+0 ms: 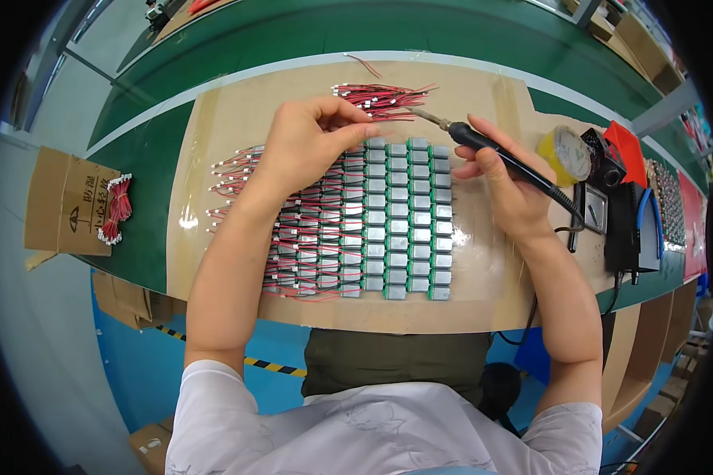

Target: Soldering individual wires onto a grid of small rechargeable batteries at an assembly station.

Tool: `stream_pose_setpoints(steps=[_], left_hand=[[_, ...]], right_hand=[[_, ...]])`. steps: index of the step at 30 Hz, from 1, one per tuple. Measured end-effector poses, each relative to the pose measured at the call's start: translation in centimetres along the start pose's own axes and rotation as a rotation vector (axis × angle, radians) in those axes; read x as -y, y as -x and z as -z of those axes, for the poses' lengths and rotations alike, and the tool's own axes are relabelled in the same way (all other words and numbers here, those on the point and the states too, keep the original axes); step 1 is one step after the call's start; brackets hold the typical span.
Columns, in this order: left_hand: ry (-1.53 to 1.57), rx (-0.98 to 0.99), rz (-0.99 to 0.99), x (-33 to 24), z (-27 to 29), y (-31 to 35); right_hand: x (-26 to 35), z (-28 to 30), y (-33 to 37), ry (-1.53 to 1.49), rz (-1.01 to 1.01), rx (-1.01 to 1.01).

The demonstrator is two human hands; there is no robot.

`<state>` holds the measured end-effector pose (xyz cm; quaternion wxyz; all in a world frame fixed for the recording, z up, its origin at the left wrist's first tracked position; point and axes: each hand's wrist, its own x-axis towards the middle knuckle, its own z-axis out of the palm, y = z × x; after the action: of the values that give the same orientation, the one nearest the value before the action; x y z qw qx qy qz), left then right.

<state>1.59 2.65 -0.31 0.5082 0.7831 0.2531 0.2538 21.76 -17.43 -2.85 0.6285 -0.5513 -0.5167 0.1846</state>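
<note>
My right hand (519, 178) grips a soldering iron (499, 154) by its black handle, its metal tip pointing left toward a pile of red and black wire leads (380, 98) with white connectors. My left hand (317, 138) is closed in a pinch at the upper edge of a block of small motors (396, 214). Its fingertips lie close to the pile, and what they hold is too small to make out. The motors are silver with green ends, packed in several columns. Wire leads run across the left columns; my left hand and forearm hide part of them.
A cardboard sheet (483, 305) covers the green bench (146, 237). To the left, a cardboard box (71, 202) has a wire bundle (116, 210) at its edge. On the right are a tape roll (564, 154), a black soldering station (632, 229) and a red container (626, 154).
</note>
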Motion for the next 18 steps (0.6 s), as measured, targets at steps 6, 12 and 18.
stream_pose_setpoints(steps=[6,12,18], left_hand=[[-0.249,0.089,-0.044,0.3,-0.3,-0.1],[-0.336,0.098,-0.057,0.4,-0.7,-0.1],[-0.395,0.103,-0.074,0.5,-0.8,0.0]], right_hand=[[-0.9,0.4,0.1,-0.178,-0.125,-0.089],[-1.2,0.3,0.0,-0.180,-0.155,-0.021],[-1.0,0.1,0.1,-0.093,-0.160,0.043]])
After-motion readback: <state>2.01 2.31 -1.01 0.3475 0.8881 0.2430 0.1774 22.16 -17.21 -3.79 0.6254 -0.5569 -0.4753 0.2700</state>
